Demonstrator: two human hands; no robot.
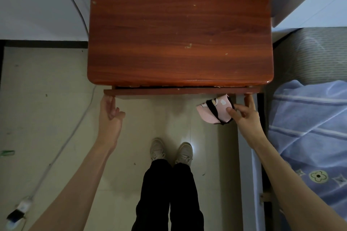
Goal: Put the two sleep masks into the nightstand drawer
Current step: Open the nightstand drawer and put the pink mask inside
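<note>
A reddish wooden nightstand (178, 30) fills the upper middle of the head view. Its drawer (178, 91) sticks out only a little below the top's front edge. My left hand (110, 113) touches the drawer front's lower left corner with its fingertips. My right hand (244, 113) holds a pink sleep mask (216, 111) with a black strap, pinched by the thumb just under the drawer front, while its fingers reach up to the drawer's right end. Only one mask is clearly visible; I cannot tell if a second lies with it.
A bed with a blue striped blanket (308, 127) stands close on the right. A white cable (62, 146) runs across the tiled floor on the left to a power strip (22, 206). My feet (171, 151) stand in front of the nightstand.
</note>
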